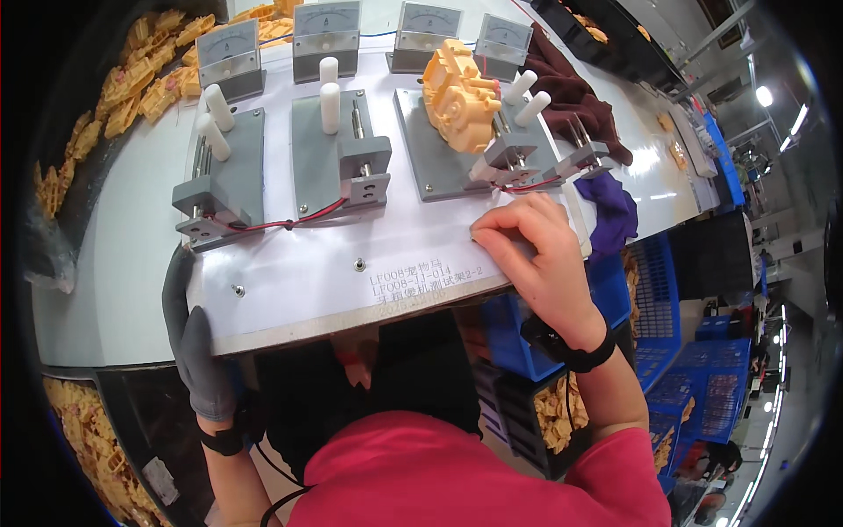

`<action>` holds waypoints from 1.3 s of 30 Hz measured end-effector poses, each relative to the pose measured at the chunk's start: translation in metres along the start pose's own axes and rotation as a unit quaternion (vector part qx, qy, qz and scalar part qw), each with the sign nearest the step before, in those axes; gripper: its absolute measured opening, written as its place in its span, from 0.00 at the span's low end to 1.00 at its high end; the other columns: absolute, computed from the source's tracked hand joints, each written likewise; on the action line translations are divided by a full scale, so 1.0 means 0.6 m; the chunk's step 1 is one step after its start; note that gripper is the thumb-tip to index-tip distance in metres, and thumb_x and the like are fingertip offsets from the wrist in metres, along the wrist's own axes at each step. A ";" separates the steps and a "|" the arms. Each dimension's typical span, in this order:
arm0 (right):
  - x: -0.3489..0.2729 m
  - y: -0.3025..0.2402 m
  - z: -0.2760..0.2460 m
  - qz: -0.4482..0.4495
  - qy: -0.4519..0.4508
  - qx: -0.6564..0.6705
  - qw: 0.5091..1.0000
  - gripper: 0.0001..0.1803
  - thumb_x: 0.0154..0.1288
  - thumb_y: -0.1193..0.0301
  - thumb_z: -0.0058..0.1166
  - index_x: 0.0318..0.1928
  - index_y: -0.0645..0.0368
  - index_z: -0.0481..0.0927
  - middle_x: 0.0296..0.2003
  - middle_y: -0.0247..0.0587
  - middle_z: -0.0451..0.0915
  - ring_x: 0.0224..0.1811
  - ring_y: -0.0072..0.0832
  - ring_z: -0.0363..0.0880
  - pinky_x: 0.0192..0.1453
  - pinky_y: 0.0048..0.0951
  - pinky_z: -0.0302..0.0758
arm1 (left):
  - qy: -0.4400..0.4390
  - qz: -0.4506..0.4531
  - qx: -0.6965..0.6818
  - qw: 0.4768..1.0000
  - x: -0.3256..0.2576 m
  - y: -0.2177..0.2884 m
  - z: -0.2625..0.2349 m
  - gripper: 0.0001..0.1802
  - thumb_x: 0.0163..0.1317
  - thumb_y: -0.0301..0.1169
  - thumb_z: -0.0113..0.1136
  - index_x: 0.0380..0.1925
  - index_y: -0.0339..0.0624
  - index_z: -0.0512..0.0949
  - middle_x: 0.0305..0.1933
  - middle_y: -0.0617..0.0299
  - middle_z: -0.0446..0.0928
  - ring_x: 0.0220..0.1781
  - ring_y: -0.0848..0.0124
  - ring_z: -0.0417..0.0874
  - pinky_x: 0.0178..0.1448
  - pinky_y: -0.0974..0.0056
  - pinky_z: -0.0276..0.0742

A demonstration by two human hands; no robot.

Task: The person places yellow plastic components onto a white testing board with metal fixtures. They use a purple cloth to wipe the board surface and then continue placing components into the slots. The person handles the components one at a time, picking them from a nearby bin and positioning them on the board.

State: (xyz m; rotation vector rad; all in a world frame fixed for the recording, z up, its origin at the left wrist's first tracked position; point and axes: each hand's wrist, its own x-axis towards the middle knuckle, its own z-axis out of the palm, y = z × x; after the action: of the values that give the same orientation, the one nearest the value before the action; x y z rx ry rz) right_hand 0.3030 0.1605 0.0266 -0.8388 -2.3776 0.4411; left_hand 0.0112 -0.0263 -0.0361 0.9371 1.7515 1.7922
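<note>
A white-topped test board (299, 255) lies at the table's front edge, with grey fixtures in a row. My left hand (195, 342), in a grey glove, rests along the board's left edge, fingers stretched out and thumb apart. My bare right hand (536, 250) is over the board's front right; thumb and forefinger are pinched together, hiding whatever is between them. Just beyond it, a light-orange plastic gear housing (461, 101) sits tilted on a fixture plate (417, 154). Two small toggle switches, one on the left (239, 290) and one nearer the middle (359, 263), stand on the board.
Panel meters (327, 31) line the back. White posts (329, 110) rise from the fixtures. Orange parts (132, 83) are heaped at far left and in a lower-left bin (92, 439). Brown cloth (575, 97) and purple cloth (608, 211) lie right. Blue crates (702, 395) stand lower right.
</note>
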 end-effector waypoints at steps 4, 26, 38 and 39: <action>0.001 -0.002 0.002 -0.014 0.012 -0.013 1.000 0.04 0.60 0.73 0.64 0.35 0.57 0.83 0.31 0.33 0.80 0.39 0.34 0.76 0.49 0.35 0.66 | 0.011 0.001 -0.007 1.000 -0.001 -0.009 -0.003 0.39 0.62 0.42 0.45 0.71 0.32 0.60 0.72 0.48 0.63 0.73 0.59 0.65 0.75 0.55 0.59; -0.004 0.014 0.003 -0.053 0.035 -0.002 0.998 0.05 0.61 0.66 0.63 0.37 0.49 0.83 0.34 0.31 0.77 0.42 0.33 0.75 0.49 0.36 0.65 | 0.016 0.019 -0.042 0.999 0.003 -0.021 -0.005 0.39 0.66 0.44 0.43 0.73 0.34 0.56 0.75 0.48 0.58 0.74 0.54 0.64 0.76 0.50 0.59; -0.007 0.016 0.008 -0.060 0.045 0.000 0.997 0.05 0.61 0.66 0.64 0.35 0.49 0.83 0.34 0.30 0.76 0.42 0.32 0.75 0.49 0.35 0.65 | 0.026 0.030 -0.003 0.999 0.005 -0.022 -0.009 0.37 0.65 0.41 0.43 0.73 0.34 0.57 0.75 0.48 0.59 0.75 0.56 0.62 0.77 0.52 0.58; -0.008 0.016 0.007 -0.063 0.048 -0.003 0.997 0.05 0.60 0.66 0.64 0.35 0.49 0.82 0.34 0.30 0.76 0.42 0.32 0.75 0.50 0.35 0.65 | 0.025 0.029 -0.007 0.999 0.006 -0.023 -0.008 0.37 0.65 0.41 0.42 0.73 0.34 0.57 0.75 0.48 0.59 0.75 0.56 0.62 0.77 0.52 0.58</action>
State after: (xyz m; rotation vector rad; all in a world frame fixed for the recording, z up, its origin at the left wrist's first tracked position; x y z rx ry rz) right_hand 0.3080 0.1642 0.0167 -0.6907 -2.3270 0.3353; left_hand 0.0034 -0.0257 -0.0491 0.9539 1.7575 1.8758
